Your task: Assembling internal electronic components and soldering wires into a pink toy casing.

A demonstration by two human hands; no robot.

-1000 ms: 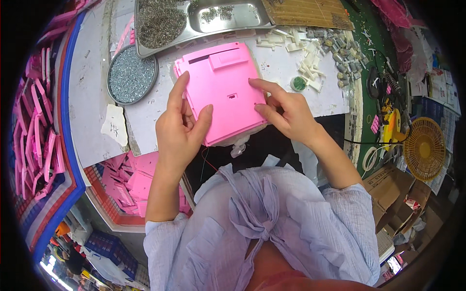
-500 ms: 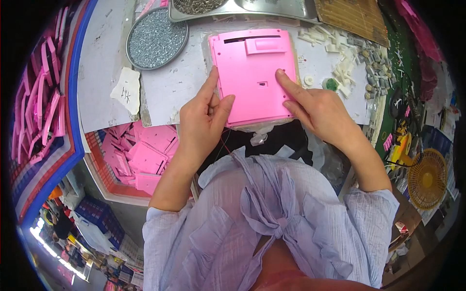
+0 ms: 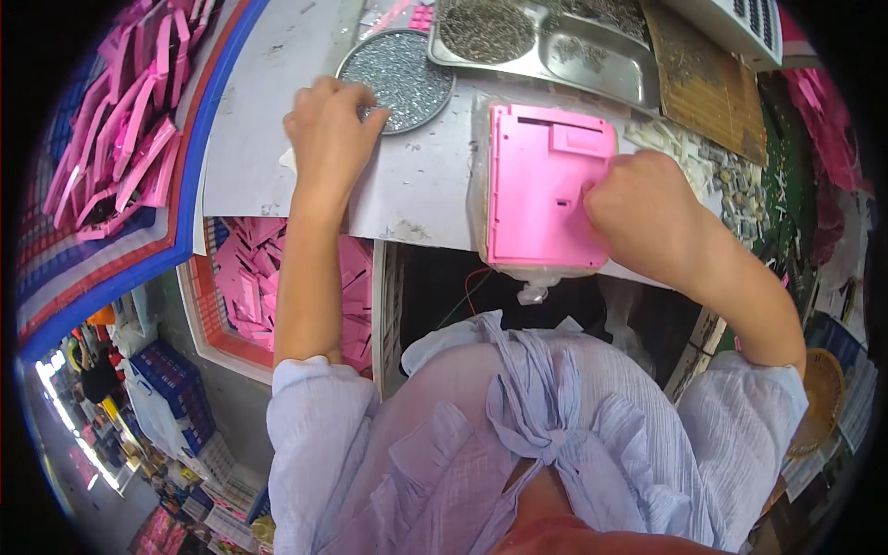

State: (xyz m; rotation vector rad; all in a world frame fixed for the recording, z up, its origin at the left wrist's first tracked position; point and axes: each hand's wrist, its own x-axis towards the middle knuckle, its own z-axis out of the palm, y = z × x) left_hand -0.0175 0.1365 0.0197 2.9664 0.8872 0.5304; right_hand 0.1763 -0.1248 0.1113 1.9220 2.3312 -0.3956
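Pink panel (image 3: 532,208) sits on clear plastic wrap (image 3: 480,185) at the tabletop's (image 3: 416,190) near edge; long axis runs front to back, slotted end pointing away from you. Your right hand (image 3: 647,208) is curled at the panel's right edge; can't tell if it's gripping, fingertips hidden. Your left hand (image 3: 333,120) is at the near-left rim of the round tray (image 3: 407,130) of small silvery parts (image 3: 402,79), thumb and forefinger apart; can't tell if anything's pinched.
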